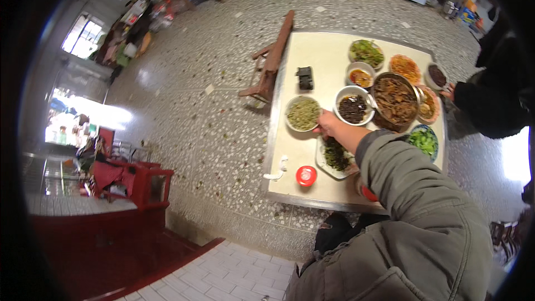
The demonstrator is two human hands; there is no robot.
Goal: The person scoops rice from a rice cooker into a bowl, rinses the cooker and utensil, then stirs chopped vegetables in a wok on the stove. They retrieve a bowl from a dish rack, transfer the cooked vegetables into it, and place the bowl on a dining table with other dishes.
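Observation:
My right hand [327,124] reaches across the table from the lower right, its fingers closed on the rim of a white bowl [302,113] of pale green shredded food. Whether the bowl rests on the table or is slightly lifted, I cannot tell. Just right of it stands a white bowl of dark food in liquid [353,108]. Under my forearm lies a white plate of dark green leafy food [336,155], partly hidden by the arm. A black block-like object [305,78] sits beyond the held bowl. My left hand is out of view.
A large metal pot of brown food [395,99] stands among several dishes on the pale table [329,50]. At right, another person's hand [447,91] is beside a bowl of dark food [436,76]. A red-lidded container [306,176] is near the front. A wooden bench [273,61] adjoins the left edge.

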